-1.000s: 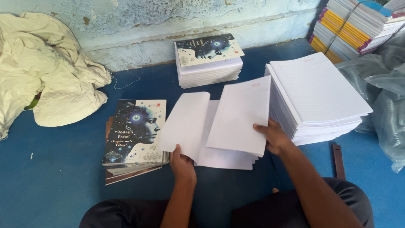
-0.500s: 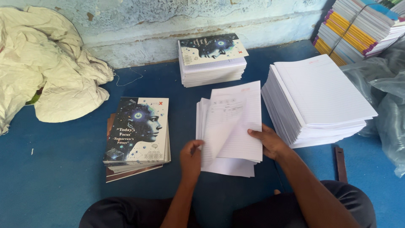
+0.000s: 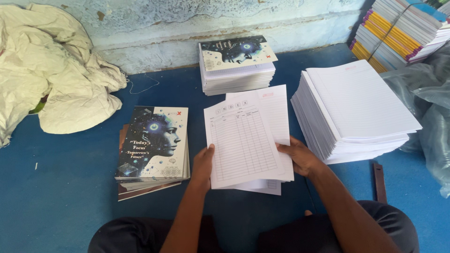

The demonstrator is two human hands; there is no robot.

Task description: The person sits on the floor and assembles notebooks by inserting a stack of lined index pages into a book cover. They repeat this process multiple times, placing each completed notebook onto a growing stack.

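packages: clear plastic wrapping (image 3: pixel 433 107), crumpled, far right | labels, signs, screens: none seen

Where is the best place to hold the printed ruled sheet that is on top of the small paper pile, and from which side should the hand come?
Probably its two long side edges, near the lower half. The printed ruled sheet lies flat and thin, so the left hand and right hand pinch it from opposite sides.

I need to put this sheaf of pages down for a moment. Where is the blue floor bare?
Bare blue floor lies left of the cover pile, below the crumpled sack. A smaller patch sits between that pile and the far book stack. Right is crowded: the ruled-sheet stack, plastic wrap.
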